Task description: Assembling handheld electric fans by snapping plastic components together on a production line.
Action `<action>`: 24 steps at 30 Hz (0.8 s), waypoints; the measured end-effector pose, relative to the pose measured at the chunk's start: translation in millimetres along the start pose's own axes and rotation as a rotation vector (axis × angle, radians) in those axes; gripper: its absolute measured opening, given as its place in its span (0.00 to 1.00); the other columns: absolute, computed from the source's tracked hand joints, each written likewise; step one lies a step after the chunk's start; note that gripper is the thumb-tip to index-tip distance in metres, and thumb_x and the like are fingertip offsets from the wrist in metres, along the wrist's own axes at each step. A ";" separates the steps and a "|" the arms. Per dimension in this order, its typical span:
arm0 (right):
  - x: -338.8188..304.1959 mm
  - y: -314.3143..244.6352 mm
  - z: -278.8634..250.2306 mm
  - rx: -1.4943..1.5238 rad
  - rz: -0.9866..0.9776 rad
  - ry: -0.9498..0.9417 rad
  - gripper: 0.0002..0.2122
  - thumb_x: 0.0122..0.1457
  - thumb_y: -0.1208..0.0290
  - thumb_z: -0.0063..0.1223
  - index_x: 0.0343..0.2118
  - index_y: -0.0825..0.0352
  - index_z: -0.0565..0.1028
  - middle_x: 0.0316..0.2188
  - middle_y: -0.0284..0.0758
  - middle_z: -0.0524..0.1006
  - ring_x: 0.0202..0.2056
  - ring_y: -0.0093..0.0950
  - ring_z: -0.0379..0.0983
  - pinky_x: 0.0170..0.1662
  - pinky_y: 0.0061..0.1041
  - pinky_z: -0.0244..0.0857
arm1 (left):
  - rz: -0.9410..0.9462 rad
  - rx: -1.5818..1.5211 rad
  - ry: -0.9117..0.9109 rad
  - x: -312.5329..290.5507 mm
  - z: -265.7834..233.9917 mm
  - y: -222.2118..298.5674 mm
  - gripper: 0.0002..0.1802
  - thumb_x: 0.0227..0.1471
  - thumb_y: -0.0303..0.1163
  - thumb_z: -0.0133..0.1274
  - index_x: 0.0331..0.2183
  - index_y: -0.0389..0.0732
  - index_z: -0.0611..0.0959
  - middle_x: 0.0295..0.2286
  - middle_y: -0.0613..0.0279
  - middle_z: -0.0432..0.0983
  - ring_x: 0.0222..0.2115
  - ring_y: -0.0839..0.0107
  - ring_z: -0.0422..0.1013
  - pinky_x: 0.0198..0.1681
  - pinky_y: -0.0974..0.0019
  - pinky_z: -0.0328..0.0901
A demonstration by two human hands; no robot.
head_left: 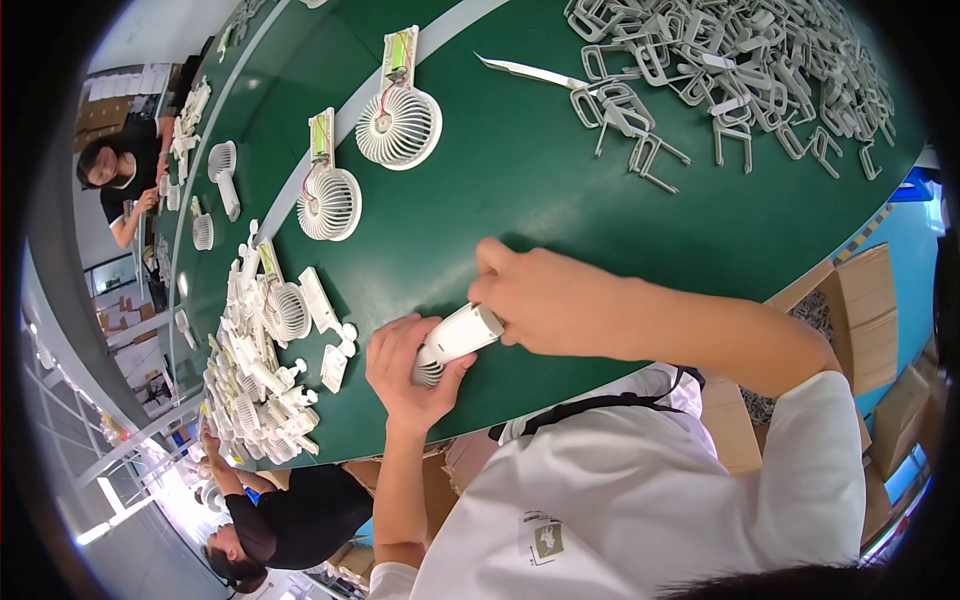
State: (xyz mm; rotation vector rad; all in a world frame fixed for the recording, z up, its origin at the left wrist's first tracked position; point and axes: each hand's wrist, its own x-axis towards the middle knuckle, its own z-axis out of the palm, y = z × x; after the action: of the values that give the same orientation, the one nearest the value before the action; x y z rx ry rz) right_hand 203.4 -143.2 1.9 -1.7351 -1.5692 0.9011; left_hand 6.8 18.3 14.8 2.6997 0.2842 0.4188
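Note:
My left hand (408, 375) is wrapped round a white handheld fan (460, 334), its slatted head tucked against the palm and its handle tilted up to the right. At the rounded end of the handle, my right hand (545, 300) is closed with curled fingers against it; its fingertips are partly hidden. Two white fans with opened handles, an upper one (398, 125) and a lower one (328, 203), lie farther off, with green parts and red wires showing. Left of my hands are loose white handle covers (318, 300) and a heap of white fan parts (250, 370).
A large pile of grey plastic clips (730, 70) covers the far right of the green table (470, 210). A white pointed blade-like strip (530, 71) lies beside it. Cardboard boxes (865, 320) stand below the right edge. Two other people are along the table's left side.

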 end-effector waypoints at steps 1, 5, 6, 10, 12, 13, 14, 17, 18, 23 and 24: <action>2.2 -1.1 1.3 -0.002 -0.006 0.000 0.16 0.50 0.78 0.67 0.42 0.70 0.75 0.45 0.42 0.67 0.34 0.43 0.78 0.40 0.39 0.76 | 0.009 0.006 0.005 1.4 0.1 -0.1 0.25 0.39 0.44 0.73 0.38 0.40 0.84 0.34 0.60 0.82 0.38 0.54 0.76 0.42 0.55 0.69; 1.4 -0.9 -1.0 0.015 -0.009 -0.016 0.17 0.49 0.75 0.69 0.40 0.70 0.74 0.44 0.42 0.68 0.34 0.43 0.78 0.40 0.40 0.75 | -0.003 0.010 0.025 1.2 0.2 0.8 0.25 0.39 0.44 0.73 0.38 0.41 0.85 0.35 0.60 0.82 0.39 0.54 0.77 0.43 0.56 0.68; -2.1 -0.5 -4.3 0.042 -0.027 -0.016 0.18 0.48 0.73 0.70 0.41 0.69 0.75 0.44 0.42 0.68 0.35 0.42 0.78 0.40 0.39 0.75 | 0.000 0.013 0.017 1.7 0.2 1.2 0.25 0.39 0.44 0.73 0.38 0.42 0.85 0.35 0.61 0.82 0.39 0.55 0.77 0.43 0.56 0.68; -13.5 -34.6 -27.0 -0.218 0.037 0.093 0.22 0.47 0.68 0.71 0.45 0.69 0.76 0.44 0.40 0.72 0.39 0.38 0.78 0.43 0.37 0.74 | -0.009 0.022 0.029 2.2 -2.6 2.3 0.25 0.38 0.44 0.73 0.38 0.43 0.85 0.35 0.62 0.82 0.40 0.57 0.77 0.44 0.58 0.67; -7.7 -33.2 -11.9 -0.349 -0.279 0.332 0.26 0.48 0.65 0.70 0.50 0.68 0.77 0.45 0.39 0.76 0.44 0.36 0.77 0.47 0.35 0.73 | -0.040 0.011 0.032 0.0 -3.5 1.3 0.25 0.38 0.43 0.73 0.39 0.44 0.85 0.36 0.63 0.82 0.41 0.57 0.77 0.44 0.58 0.67; -3.4 -32.6 -4.0 -0.356 -0.289 0.316 0.26 0.48 0.65 0.70 0.50 0.68 0.77 0.45 0.39 0.76 0.44 0.36 0.77 0.47 0.35 0.73 | -0.025 0.009 0.028 0.4 -2.6 -1.1 0.25 0.37 0.43 0.73 0.39 0.44 0.85 0.37 0.63 0.82 0.41 0.58 0.77 0.44 0.58 0.67; 0.9 -31.8 4.4 -0.412 -0.230 0.214 0.25 0.49 0.66 0.69 0.50 0.69 0.76 0.45 0.39 0.77 0.46 0.36 0.76 0.49 0.35 0.73 | -0.009 0.006 0.025 0.2 -2.2 -2.7 0.26 0.37 0.43 0.73 0.39 0.44 0.85 0.37 0.63 0.82 0.42 0.58 0.77 0.44 0.58 0.67; 4.9 -31.9 16.0 -0.462 -0.185 0.132 0.24 0.50 0.68 0.67 0.50 0.71 0.76 0.46 0.40 0.79 0.49 0.37 0.76 0.52 0.35 0.72 | -0.012 -0.013 0.020 -1.9 -2.5 -2.5 0.29 0.38 0.45 0.72 0.41 0.40 0.85 0.39 0.57 0.82 0.43 0.53 0.77 0.45 0.56 0.69; 4.6 -30.0 17.4 -0.449 -0.179 0.172 0.24 0.50 0.68 0.66 0.50 0.72 0.76 0.46 0.40 0.79 0.51 0.38 0.76 0.53 0.36 0.71 | 0.012 -0.030 0.040 -1.6 -1.7 -3.9 0.29 0.38 0.45 0.72 0.42 0.41 0.85 0.40 0.58 0.83 0.43 0.54 0.77 0.46 0.56 0.68; 6.3 -32.9 17.5 -0.526 -0.249 0.226 0.25 0.48 0.69 0.66 0.50 0.74 0.76 0.46 0.41 0.79 0.50 0.38 0.76 0.52 0.37 0.71 | 0.046 -0.061 0.092 -5.8 -2.1 -11.1 0.27 0.39 0.44 0.72 0.43 0.44 0.86 0.41 0.65 0.83 0.44 0.58 0.76 0.45 0.59 0.68; 7.8 -36.7 15.6 -0.585 -0.239 0.201 0.26 0.47 0.68 0.67 0.49 0.74 0.76 0.46 0.41 0.79 0.50 0.39 0.76 0.51 0.37 0.71 | 0.051 -0.061 0.094 -6.6 -1.2 -11.5 0.26 0.39 0.43 0.72 0.42 0.45 0.87 0.41 0.66 0.83 0.45 0.59 0.76 0.44 0.59 0.67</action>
State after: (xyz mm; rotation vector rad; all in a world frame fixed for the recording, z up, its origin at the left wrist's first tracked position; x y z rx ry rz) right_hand 170.3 -131.8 22.4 -1.8831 -1.9701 0.1403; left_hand -1.4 27.5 9.5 2.6363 0.2251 0.5610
